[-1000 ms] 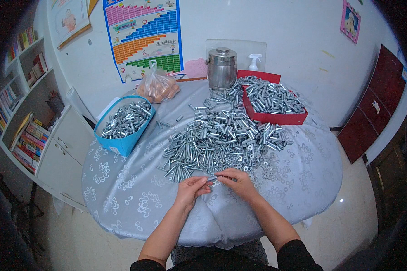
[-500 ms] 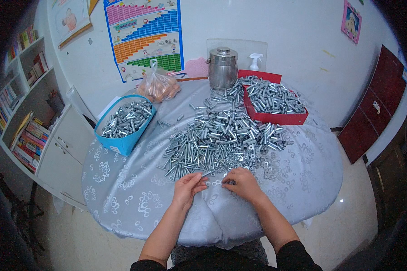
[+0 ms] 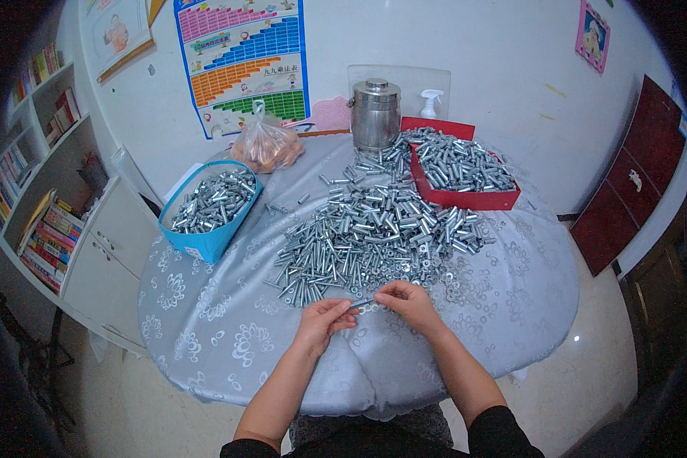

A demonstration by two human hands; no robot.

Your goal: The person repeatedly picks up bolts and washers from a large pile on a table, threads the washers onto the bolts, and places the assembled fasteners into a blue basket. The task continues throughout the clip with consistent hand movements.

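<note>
A round desk (image 3: 229,336) under a pale flowered cloth stands against a white wall hung with a coloured chart (image 3: 240,61), a bookshelf (image 3: 42,191) off to the left of the hands. Just beyond the hands lies a heap of bolts (image 3: 374,229). The left hand (image 3: 324,319) and right hand (image 3: 408,301), fingers pinched narrow, hold one bolt (image 3: 362,303) between them, low over the cloth.
</note>
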